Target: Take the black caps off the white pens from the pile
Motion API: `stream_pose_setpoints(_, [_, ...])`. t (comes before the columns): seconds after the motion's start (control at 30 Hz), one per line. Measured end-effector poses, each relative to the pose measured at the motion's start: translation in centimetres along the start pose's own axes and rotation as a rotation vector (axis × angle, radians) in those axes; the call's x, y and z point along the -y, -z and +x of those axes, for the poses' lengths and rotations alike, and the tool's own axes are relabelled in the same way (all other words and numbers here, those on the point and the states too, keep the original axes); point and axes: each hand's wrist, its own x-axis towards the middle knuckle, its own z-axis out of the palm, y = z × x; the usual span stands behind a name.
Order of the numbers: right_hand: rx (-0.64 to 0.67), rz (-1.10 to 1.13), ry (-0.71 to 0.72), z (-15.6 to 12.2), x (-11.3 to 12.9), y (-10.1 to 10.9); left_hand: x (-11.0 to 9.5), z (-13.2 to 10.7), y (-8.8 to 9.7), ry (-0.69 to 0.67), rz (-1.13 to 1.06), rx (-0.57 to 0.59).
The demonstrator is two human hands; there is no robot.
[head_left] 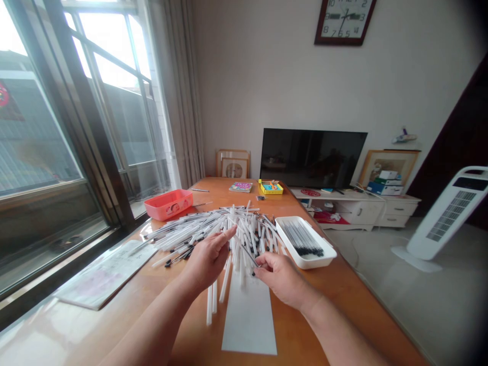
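A slim pen (247,252) with a dark end slants between my two hands. My right hand (280,277) is closed in a pinch on its near, dark end. Around the far end of the pen, the fingers of my left hand (211,258) are pressed together; their exact contact is partly hidden. Just beyond both hands spreads a large heap of white plastic tubes and black-ended pens (206,223). Right of the heap, a white tray (305,264) holds a row of pens (301,236) with black ends. Beneath my hands lies a white paper strip (249,320).
A red plastic box (168,206) stands by the window side of the wooden table (305,330). At left lies a flat booklet (102,277). Toward the far end are a colourful book (240,187) and a yellow box (271,188). A white tower fan (450,218) stands right.
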Motion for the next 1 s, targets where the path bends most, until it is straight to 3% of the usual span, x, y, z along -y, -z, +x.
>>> stream_pose_setpoints(0.2, [0.037, 0.009, 0.046, 0.0, 0.3, 0.1, -0.4, 0.3, 0.1, 0.251, -0.638, 0.021])
stream_pose_setpoints(0.33, [0.042, 0.043, 0.062, 0.0, 0.7, 0.3, -0.5, 0.6, 1.2, 0.343, -0.755, 0.048])
stream_pose_setpoints(0.5, [0.025, 0.078, 0.064, 0.0, 0.8, 0.5, 0.9, 0.9, 2.3, 0.432, -0.556, -0.073])
stream_pose_setpoints(0.7, [-0.016, 0.064, 0.046, 0.3, 0.5, 0.9, 4.6, 0.9, 2.6, 0.499, -0.081, -0.148])
stream_pose_setpoints(0.83, [-0.018, 0.046, 0.027, 0.3, 0.4, 1.1, 6.0, 0.9, 2.2, 0.447, 0.209, -0.098])
stream_pose_setpoints(1.0, [-0.016, 0.007, 0.021, 0.2, 0.3, 1.0, 5.8, 0.8, 0.6, 0.215, 0.412, 0.065])
